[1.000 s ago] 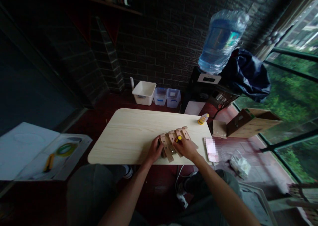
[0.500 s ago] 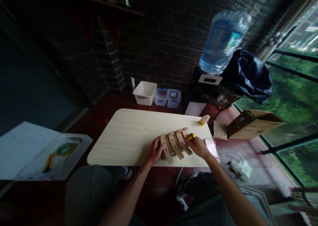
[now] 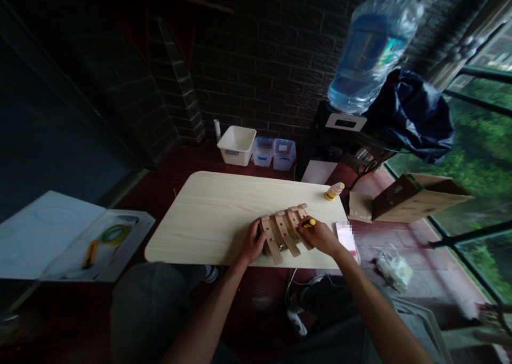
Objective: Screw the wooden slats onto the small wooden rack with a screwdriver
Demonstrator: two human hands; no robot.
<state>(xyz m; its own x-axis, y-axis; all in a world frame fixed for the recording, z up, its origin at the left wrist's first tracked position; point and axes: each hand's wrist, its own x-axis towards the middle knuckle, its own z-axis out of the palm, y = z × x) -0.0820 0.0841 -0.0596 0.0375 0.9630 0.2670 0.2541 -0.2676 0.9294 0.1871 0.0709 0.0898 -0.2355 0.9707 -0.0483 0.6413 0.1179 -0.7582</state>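
A wooden rack with several curved slats (image 3: 283, 232) lies near the front edge of the pale table (image 3: 212, 209). Dark round spots, perhaps screws or holes, dot the slats. My left hand (image 3: 253, 242) is closed around the rack's left end and steadies it. In my right hand (image 3: 323, 237) is a screwdriver with a yellow and black handle (image 3: 310, 223), held over the slats at the right end. Its tip is too small and dark to make out, so I cannot tell whether it touches a screw.
A small yellow-capped bottle (image 3: 334, 191) stands at the table's back right corner, and a pinkish-white paper or booklet (image 3: 346, 238) lies at the right edge. An open white case (image 3: 128, 257) with tools is at left. Beyond are bins (image 3: 237, 156), a water dispenser (image 3: 340, 123) and a cardboard box (image 3: 412, 201).
The camera view has shifted slightly, so the room appears moved. Both hands keep their holds; the screwdriver sits slightly further left against the slats.
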